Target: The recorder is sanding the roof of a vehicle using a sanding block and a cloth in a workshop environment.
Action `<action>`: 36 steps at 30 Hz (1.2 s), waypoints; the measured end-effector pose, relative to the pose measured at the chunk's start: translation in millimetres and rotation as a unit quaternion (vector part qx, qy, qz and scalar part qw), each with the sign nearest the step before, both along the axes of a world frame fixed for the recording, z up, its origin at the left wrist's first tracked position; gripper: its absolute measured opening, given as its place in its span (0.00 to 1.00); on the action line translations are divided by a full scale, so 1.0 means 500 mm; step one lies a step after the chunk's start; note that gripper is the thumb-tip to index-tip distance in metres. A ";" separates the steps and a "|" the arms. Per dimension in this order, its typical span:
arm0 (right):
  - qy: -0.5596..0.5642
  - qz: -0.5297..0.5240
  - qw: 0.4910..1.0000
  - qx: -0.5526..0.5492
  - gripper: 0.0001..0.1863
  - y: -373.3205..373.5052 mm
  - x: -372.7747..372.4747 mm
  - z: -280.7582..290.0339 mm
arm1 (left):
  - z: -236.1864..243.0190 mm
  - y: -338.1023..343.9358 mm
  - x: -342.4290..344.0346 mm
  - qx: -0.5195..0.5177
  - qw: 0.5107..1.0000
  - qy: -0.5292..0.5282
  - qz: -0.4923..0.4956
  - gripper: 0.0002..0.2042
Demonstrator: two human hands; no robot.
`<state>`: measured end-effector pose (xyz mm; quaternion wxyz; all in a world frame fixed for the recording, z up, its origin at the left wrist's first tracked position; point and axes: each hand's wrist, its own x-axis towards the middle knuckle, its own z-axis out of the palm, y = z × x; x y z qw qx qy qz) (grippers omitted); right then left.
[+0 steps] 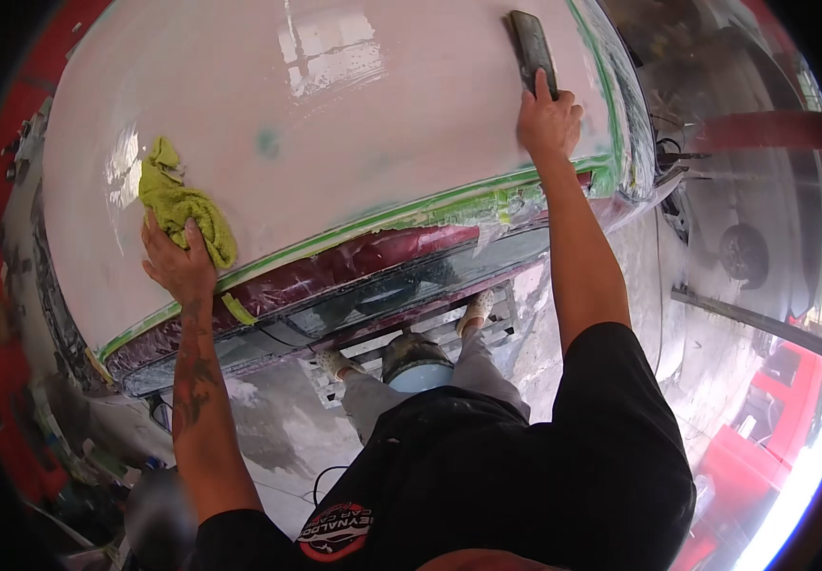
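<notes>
A broad panel in dull pinkish white, looking like a car roof, spreads before me with wet shiny patches and faint green spots. My left hand presses a crumpled yellow-green cloth against its near left part, fingers and thumb around the cloth's lower end. Toward the far right, my right hand grips the near end of a long dark sanding block, which lies on the panel. Some of that hand's fingers are hidden beneath it. Green masking tape borders the panel's near and right edges.
Below the tape runs dark red bodywork above a dark window. My feet stand on a slatted platform, with a bucket between my legs. Another vehicle is at the right. A thin cord hangs near it.
</notes>
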<state>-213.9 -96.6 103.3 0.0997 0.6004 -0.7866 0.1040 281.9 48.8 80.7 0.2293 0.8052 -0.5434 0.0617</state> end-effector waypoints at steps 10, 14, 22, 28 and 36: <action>-0.128 0.313 0.939 -0.058 0.24 0.239 0.384 -0.020 | -0.012 -0.004 -0.001 0.000 1.000 0.004 -0.016 0.34; -0.054 0.176 0.979 -0.082 0.28 0.166 0.163 -0.028 | -0.009 0.004 0.007 0.001 1.000 0.012 -0.008 0.34; -0.081 0.074 0.990 -0.087 0.27 0.170 0.207 -0.032 | -0.003 0.000 0.007 -0.019 1.000 -0.002 -0.004 0.33; -0.145 0.349 0.924 -0.054 0.24 0.261 0.476 -0.029 | -0.022 -0.010 -0.004 -0.021 1.000 -0.003 -0.021 0.33; -0.022 -0.016 0.998 -0.062 0.28 0.125 0.014 -0.039 | -0.011 -0.001 0.001 -0.022 1.000 -0.009 0.004 0.33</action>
